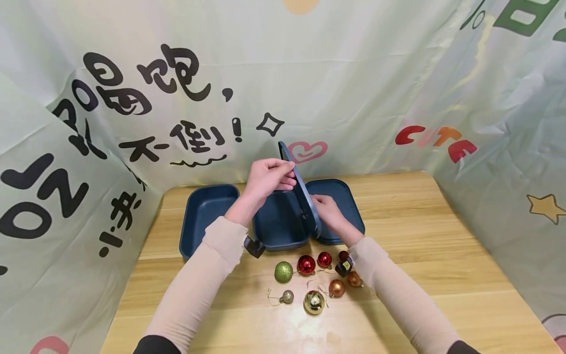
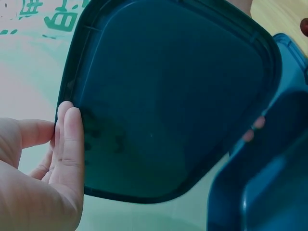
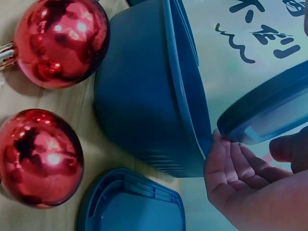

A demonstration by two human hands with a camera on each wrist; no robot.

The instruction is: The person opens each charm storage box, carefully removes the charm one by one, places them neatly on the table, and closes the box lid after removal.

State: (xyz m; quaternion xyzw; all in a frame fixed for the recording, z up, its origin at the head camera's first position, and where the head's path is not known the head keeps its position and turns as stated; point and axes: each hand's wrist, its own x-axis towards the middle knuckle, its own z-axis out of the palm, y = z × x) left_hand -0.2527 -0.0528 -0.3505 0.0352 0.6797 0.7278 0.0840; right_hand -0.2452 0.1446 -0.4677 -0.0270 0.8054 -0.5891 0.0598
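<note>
A dark blue plastic box lid (image 1: 305,196) stands steeply tilted above the middle blue box (image 1: 278,223), its inner face towards the left. My left hand (image 1: 267,179) pinches the lid's upper edge between thumb and fingers, as the left wrist view also shows. On the far side my right hand (image 1: 327,211) grips the lid's lower part. Two of its fingertips (image 2: 253,130) curl round the rim in the left wrist view. From the right wrist view, the right fingers sit under the lid's edge, near the box's rim.
Another blue box (image 1: 208,214) stands open at left; a second lid (image 1: 338,196) lies on the table at right. Nearer lie several baubles, among them a green one (image 1: 283,272), a red one (image 1: 306,265), a copper one (image 1: 337,288) and a gold one (image 1: 314,302). Behind hangs a printed cloth (image 1: 353,98).
</note>
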